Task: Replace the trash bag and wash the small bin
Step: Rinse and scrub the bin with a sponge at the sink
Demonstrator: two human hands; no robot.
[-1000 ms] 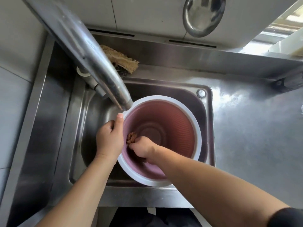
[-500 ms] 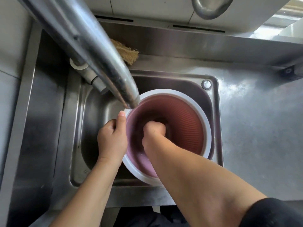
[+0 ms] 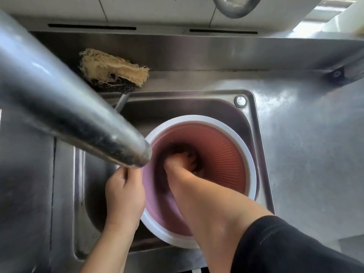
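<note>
The small bin [image 3: 222, 148], pink and ribbed inside with a white rim, stands in the steel sink [image 3: 256, 123], its mouth tipped toward me. My left hand [image 3: 124, 194] grips the rim on the bin's left side, just under the faucet tip. My right hand [image 3: 181, 162] reaches down to the bin's bottom, its fingers curled on a scrub pad that is mostly hidden in the dark there. A black sleeve covers my right upper arm.
The thick steel faucet spout [image 3: 78, 115] crosses from upper left and ends above the bin's left rim. A frayed loofah scrubber [image 3: 112, 67] lies on the ledge behind the sink. Steel counter [image 3: 307, 154] extends to the right. A metal ladle [image 3: 236, 8] hangs on the wall.
My right hand has pushed from the bin's near wall down to its bottom. My head has moved closer and lower. My left hand keeps its hold on the rim.
</note>
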